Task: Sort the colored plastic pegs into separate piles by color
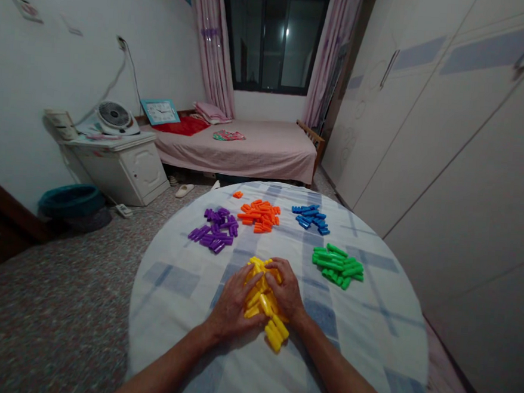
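Observation:
A pile of glossy yellow plastic pieces (264,305), short and tube-like, lies on the near middle of a round table. My left hand (232,300) curls round the pile's left side, thumb along its near edge. Round the far right side wraps my right hand (287,292), its fingertips on the upper pieces. Between them the two hands cup the heap; some pieces are hidden under the fingers. Several yellow pieces (276,334) stick out at the near end, below the hands.
Beyond my hands lie separate piles: purple pieces (215,239), orange pieces (259,216), blue pieces (311,216) and green pieces (335,264). A small orange cluster (237,194) sits near the far edge. The checked tablecloth (167,333) covers the table. Wardrobe doors (427,142) stand to the right.

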